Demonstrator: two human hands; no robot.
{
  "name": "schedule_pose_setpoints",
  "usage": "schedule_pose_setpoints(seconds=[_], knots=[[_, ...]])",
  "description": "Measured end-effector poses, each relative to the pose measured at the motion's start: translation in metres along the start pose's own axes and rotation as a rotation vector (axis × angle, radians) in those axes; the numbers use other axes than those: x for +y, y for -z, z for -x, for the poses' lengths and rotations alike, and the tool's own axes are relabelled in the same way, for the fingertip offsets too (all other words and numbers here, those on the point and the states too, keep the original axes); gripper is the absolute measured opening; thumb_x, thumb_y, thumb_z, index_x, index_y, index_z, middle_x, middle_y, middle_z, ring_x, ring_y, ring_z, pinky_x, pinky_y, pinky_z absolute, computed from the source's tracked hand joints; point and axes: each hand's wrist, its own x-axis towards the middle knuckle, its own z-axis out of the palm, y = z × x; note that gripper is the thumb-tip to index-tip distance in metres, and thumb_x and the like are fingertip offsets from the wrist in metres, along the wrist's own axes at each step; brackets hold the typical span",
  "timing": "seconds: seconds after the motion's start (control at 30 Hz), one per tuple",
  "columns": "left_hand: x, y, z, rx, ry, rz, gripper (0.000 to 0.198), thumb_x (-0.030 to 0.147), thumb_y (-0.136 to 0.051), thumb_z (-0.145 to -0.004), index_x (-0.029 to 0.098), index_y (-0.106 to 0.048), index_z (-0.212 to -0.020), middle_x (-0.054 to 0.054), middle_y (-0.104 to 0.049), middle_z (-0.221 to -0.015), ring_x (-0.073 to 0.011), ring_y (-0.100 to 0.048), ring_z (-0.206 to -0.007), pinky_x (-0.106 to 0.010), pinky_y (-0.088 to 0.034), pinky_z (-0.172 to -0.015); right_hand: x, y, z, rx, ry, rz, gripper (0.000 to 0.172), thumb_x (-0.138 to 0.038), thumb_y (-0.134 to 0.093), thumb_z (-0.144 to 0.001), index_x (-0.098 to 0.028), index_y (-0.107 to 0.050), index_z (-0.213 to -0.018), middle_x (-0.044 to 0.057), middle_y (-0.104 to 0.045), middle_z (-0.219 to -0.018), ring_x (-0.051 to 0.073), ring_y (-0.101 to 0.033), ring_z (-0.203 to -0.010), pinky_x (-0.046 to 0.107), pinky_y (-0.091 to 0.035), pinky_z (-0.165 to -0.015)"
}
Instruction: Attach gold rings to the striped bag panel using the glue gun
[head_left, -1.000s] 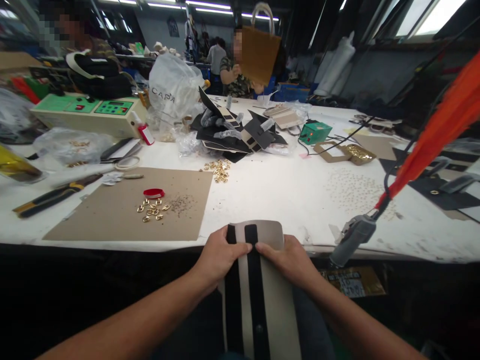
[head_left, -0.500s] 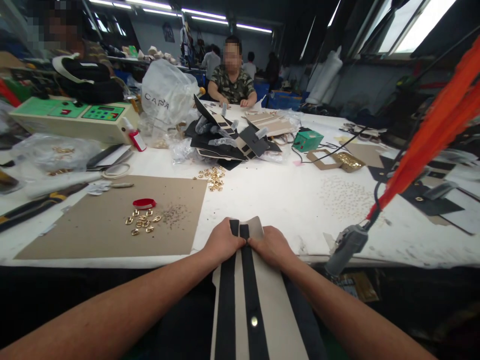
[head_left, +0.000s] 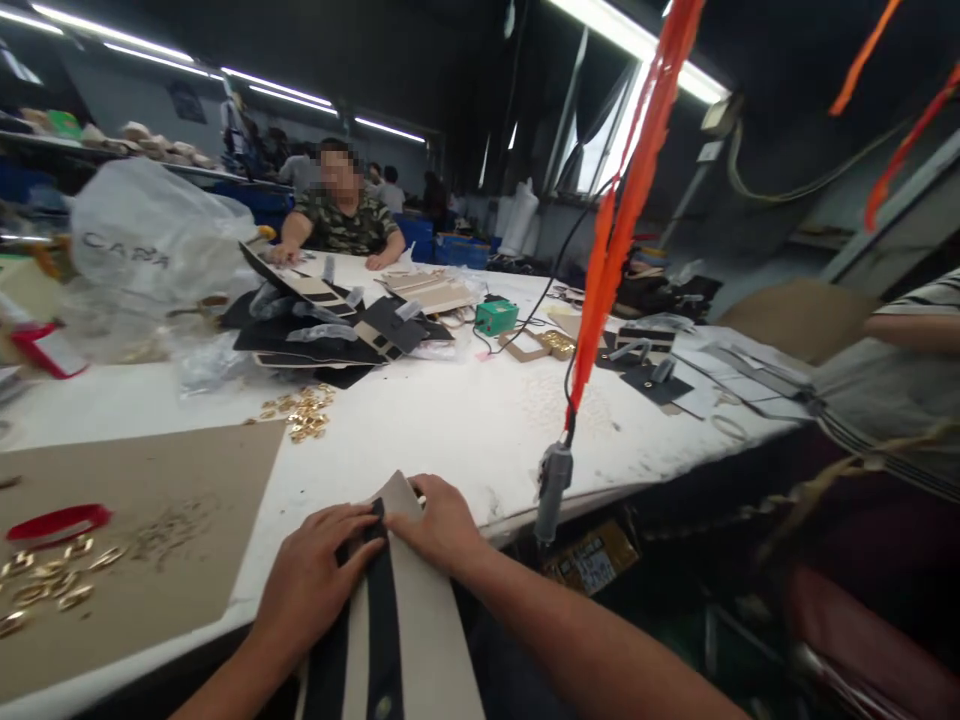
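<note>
A beige panel with black stripes lies lengthwise towards me, its far end at the table's front edge. My left hand grips the panel's left side, its fingers and thumb closing around the end of a black stripe. My right hand pinches the right side near the far corner, thumb on top and fingers curled round the edge. A small round metal piece shows on one black stripe close to the bottom of the view. My arms cover parts of the panel.
Gold metal fittings lie on the white table, more beside a red ring-shaped item on brown board. Dark panels are piled beyond. A grey corded tool hangs with orange strips. A person sits opposite.
My view has turned to the right. My left hand has shifted back along the panel, its fingers now over the stripe end. The right hand now wraps the far right corner.
</note>
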Motion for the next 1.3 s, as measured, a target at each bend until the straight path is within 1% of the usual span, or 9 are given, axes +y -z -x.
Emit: schedule_pose_setpoints(seconds=[0.07, 0.13, 0.23, 0.33, 0.47, 0.63, 0.77, 0.97, 1.3], knots=[[-0.008, -0.003, -0.003, -0.002, -0.003, -0.016, 0.037, 0.056, -0.068, -0.089, 0.029, -0.080, -0.110, -0.005, -0.079, -0.125, -0.0342, -0.066, -0.124, -0.053, -0.051, -0.111, 0.009, 0.014, 0.029, 0.255, 0.140, -0.136, 0.036, -0.026, -0.072, -0.086, -0.020, -0.071, -0.121, 0.008, -0.076, -0.115, 0.022, -0.069, -0.108, 0.033, -0.054, -0.097], [-0.013, -0.005, -0.004, -0.002, 0.000, -0.024, 0.037, 0.060, -0.067, -0.088, 0.031, -0.080, -0.108, -0.004, -0.079, -0.124, -0.0345, -0.067, -0.123, -0.053, -0.052, -0.110, 0.029, 0.035, 0.062, 0.470, 0.246, -0.276, 0.019, -0.025, -0.068, -0.090, -0.020, -0.073, -0.107, 0.005, -0.076, -0.096, 0.019, -0.071, -0.090, 0.030, -0.058, -0.085], [-0.017, -0.009, -0.003, 0.013, 0.006, -0.017, 0.039, 0.064, -0.065, -0.087, 0.033, -0.080, -0.106, -0.003, -0.079, -0.123, -0.0351, -0.068, -0.122, -0.055, -0.052, -0.110, 0.081, 0.081, 0.093, 0.601, 0.100, -0.258, 0.023, -0.038, -0.063, -0.099, -0.019, -0.074, -0.092, 0.002, -0.072, -0.073, 0.019, -0.070, -0.065, 0.029, -0.059, -0.064], [-0.021, -0.012, -0.003, 0.034, 0.008, -0.018, 0.043, 0.069, -0.065, -0.085, 0.034, -0.080, -0.105, -0.002, -0.079, -0.123, -0.0353, -0.069, -0.120, -0.055, -0.054, -0.109, 0.146, 0.134, 0.080, 0.680, -0.086, -0.080, 0.033, -0.048, -0.055, -0.102, -0.021, -0.073, -0.099, 0.005, -0.074, -0.074, 0.025, -0.073, -0.064, 0.034, -0.061, -0.058], [-0.025, -0.012, -0.004, 0.038, -0.001, -0.031, 0.045, 0.071, -0.066, -0.083, 0.035, -0.080, -0.106, -0.002, -0.079, -0.123, -0.0346, -0.071, -0.118, -0.053, -0.055, -0.109, 0.215, 0.182, 0.023, 0.601, -0.190, 0.066, 0.032, -0.046, -0.057, -0.104, -0.018, -0.073, -0.109, 0.006, -0.075, -0.089, 0.021, -0.074, -0.078, 0.036, -0.062, -0.077], [-0.025, -0.012, -0.002, 0.063, 0.027, -0.038, 0.049, 0.076, -0.062, -0.083, 0.036, -0.081, -0.102, -0.002, -0.080, -0.122, -0.0352, -0.072, -0.116, -0.054, -0.057, -0.106, 0.251, 0.199, -0.023, 0.444, -0.292, 0.251, 0.023, -0.041, -0.064, -0.104, -0.021, -0.071, -0.110, 0.006, -0.073, -0.109, 0.022, -0.070, -0.100, 0.041, -0.060, -0.092], [-0.028, -0.015, 0.000, 0.054, 0.037, -0.037, 0.050, 0.078, -0.064, -0.080, 0.037, -0.081, -0.103, -0.002, -0.080, -0.122, -0.0347, -0.072, -0.116, -0.054, -0.057, -0.107, 0.267, 0.206, -0.038, 0.328, -0.354, 0.346, 0.024, -0.040, -0.064, -0.104, -0.019, -0.072, -0.112, 0.006, -0.072, -0.115, 0.024, -0.069, -0.108, 0.043, -0.057, -0.098], [-0.031, -0.018, 0.001, 0.068, 0.032, -0.026, 0.052, 0.081, -0.062, -0.080, 0.038, -0.081, -0.104, -0.002, -0.080, -0.122, -0.0349, -0.071, -0.116, -0.054, -0.056, -0.107, 0.282, 0.214, -0.052, 0.161, -0.435, 0.388, 0.025, -0.039, -0.069, -0.101, -0.014, -0.072, -0.103, 0.004, -0.075, -0.103, 0.020, -0.072, -0.094, 0.040, -0.061, -0.088], [-0.024, -0.015, 0.003, 0.062, 0.052, 0.002, 0.046, 0.074, -0.065, -0.083, 0.037, -0.081, -0.104, -0.002, -0.080, -0.122, -0.0341, -0.070, -0.119, -0.054, -0.055, -0.108, 0.267, 0.217, -0.052, 0.045, -0.411, 0.581, 0.027, -0.042, -0.069, -0.100, -0.016, -0.072, -0.091, 0.003, -0.074, -0.094, 0.020, -0.070, -0.092, 0.040, -0.056, -0.091]])
